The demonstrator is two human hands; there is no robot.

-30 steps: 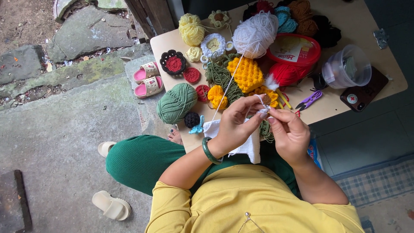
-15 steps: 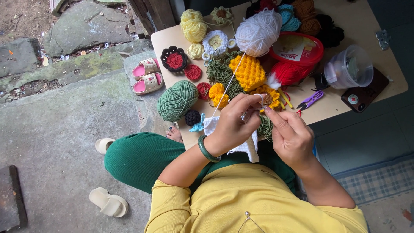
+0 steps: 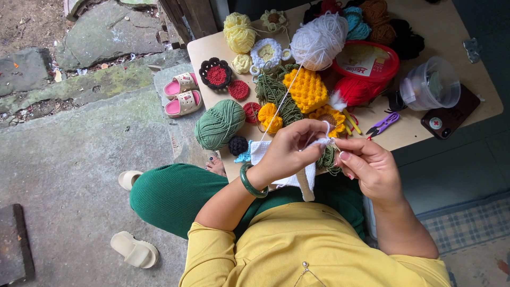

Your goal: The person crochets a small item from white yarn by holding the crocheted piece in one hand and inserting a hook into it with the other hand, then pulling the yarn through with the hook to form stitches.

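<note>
My left hand (image 3: 292, 151), with a green bangle at the wrist, pinches a white crocheted piece (image 3: 281, 167) that hangs down over my lap. White yarn loops over its forefinger and runs up to a white yarn ball (image 3: 319, 40) on the table. My right hand (image 3: 369, 165) is closed beside it, its fingertips meeting the top edge of the white piece; a hook in it is hidden from view.
The small tan table (image 3: 414, 133) holds a green yarn ball (image 3: 219, 123), yellow crocheted pieces (image 3: 307, 90), red yarn, a red-lidded tub (image 3: 366, 61), a clear container (image 3: 429, 85), purple snips (image 3: 383, 125) and a phone (image 3: 449, 118). Pink sandals (image 3: 180, 94) and cream slippers (image 3: 134, 250) lie on the concrete.
Both hands stay together at the white piece, with only small finger shifts. The camera view has moved slightly.
</note>
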